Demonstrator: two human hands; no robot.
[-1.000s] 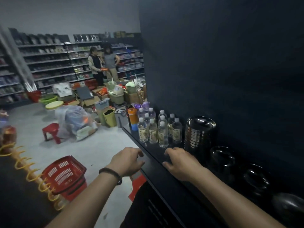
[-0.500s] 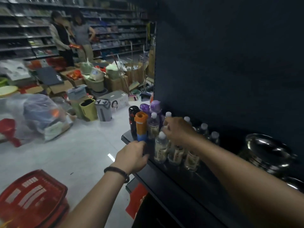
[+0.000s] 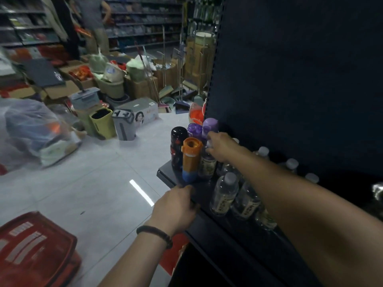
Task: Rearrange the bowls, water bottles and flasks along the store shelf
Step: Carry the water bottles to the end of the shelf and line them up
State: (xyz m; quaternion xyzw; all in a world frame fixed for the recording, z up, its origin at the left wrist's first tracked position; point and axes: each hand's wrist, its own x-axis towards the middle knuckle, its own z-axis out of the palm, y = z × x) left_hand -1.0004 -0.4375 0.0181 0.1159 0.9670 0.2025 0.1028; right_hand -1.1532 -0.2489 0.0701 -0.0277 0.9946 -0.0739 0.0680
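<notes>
Bottle [image 3: 207, 165] in play stands upright at the far end of the shelf [image 3: 204, 196], tight against the orange flask [image 3: 191, 156]. Right hand [image 3: 222, 147] is right on top of it, fingers [image 3: 210, 151] curled round the cap. Left hand [image 3: 176, 206] just grips the shelf edge, nearer me. Its long axis runs straight down from the fingers, so I'd guess a straight lift up comes next

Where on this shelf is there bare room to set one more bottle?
Free: the front strip of the shelf between the orange flask and the nearest water bottle, beside the left hand. Crowded: around the black flask, and the bottle rows near the right hand.
</notes>
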